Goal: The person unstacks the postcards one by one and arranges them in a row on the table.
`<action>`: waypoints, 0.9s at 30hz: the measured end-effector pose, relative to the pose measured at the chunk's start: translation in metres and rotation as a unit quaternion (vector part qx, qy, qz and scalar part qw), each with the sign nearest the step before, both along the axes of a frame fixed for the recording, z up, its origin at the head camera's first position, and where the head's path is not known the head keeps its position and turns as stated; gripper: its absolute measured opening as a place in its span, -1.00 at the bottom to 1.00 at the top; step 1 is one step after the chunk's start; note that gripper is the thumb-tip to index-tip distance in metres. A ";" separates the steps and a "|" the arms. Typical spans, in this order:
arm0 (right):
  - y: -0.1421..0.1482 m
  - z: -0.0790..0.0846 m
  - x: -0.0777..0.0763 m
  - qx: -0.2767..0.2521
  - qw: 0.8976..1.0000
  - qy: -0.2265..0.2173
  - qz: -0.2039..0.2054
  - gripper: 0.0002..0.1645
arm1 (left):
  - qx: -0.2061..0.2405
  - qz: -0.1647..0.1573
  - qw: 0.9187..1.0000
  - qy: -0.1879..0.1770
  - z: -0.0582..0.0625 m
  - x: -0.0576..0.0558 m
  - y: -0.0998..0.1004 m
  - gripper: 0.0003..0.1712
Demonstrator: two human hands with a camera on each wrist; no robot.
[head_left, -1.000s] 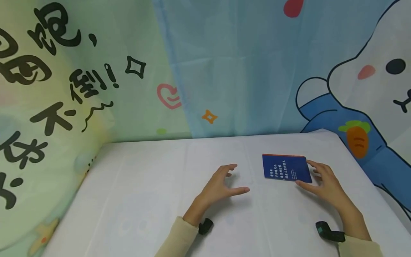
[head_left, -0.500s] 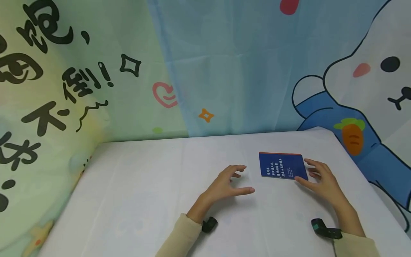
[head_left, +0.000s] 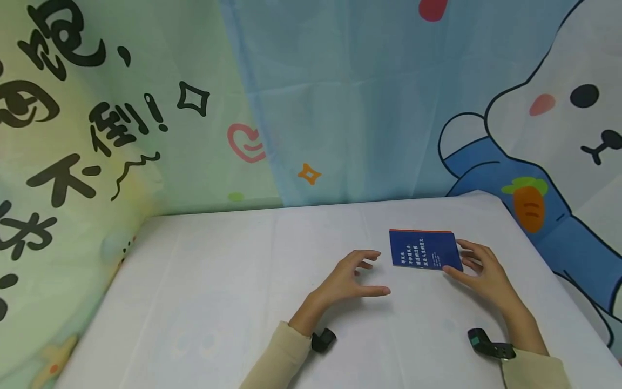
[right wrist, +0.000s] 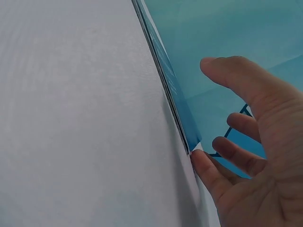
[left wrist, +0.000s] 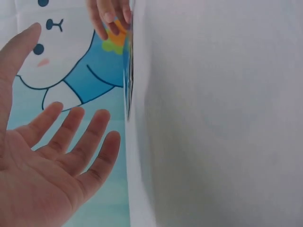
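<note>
A thin dark blue booklet [head_left: 425, 249] with white print and a red strip along its far edge lies flat on the white table. My right hand [head_left: 478, 270] is at its right end, thumb and fingers spread apart. In the right wrist view, the little finger [right wrist: 208, 172] meets the corner of the booklet [right wrist: 173, 90], while the thumb stays raised away from it. To the left of the booklet, my left hand [head_left: 342, 278] hovers above the cloth with fingers and thumb apart, holding nothing. The left wrist view shows its palm [left wrist: 42, 184] and loosely extended fingers.
A white cloth covers the table [head_left: 218, 286]. Behind it hangs a printed curtain [head_left: 350, 108] with a cartoon bear and lettering. Each wrist carries a small black camera, such as the right wrist camera [head_left: 489, 346].
My left hand has moved right, closer to the booklet. The head view has shifted slightly; my right hand and the booklet keep nearly the same position relative to each other.
</note>
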State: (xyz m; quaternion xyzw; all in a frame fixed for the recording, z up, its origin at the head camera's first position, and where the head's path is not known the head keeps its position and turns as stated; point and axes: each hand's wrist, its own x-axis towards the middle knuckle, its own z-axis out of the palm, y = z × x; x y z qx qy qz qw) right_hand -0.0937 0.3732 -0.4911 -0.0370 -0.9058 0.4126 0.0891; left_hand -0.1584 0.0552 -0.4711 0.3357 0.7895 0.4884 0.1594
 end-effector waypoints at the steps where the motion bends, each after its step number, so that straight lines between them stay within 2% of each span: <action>1: 0.000 0.000 0.000 -0.001 1.000 0.003 0.001 -0.04 | -0.001 -0.001 1.000 0.000 0.000 0.000 0.001 -0.12; 6: 0.001 -0.002 -0.001 -0.005 1.000 0.009 0.006 -0.06 | -0.003 -0.001 1.000 -0.006 0.000 0.000 0.005 -0.15; 12: 0.001 -0.006 0.000 -0.017 1.000 0.008 0.003 -0.07 | -0.007 0.016 1.000 -0.018 0.000 -0.001 0.011 -0.21; 19: 0.003 -0.004 0.003 -0.033 0.999 -0.019 0.001 -0.09 | -0.006 0.022 1.000 -0.018 0.000 -0.002 0.022 -0.24; 27: 0.007 -0.006 0.005 -0.037 0.999 -0.019 -0.011 -0.08 | 0.000 0.026 1.000 -0.017 -0.001 -0.003 0.031 -0.26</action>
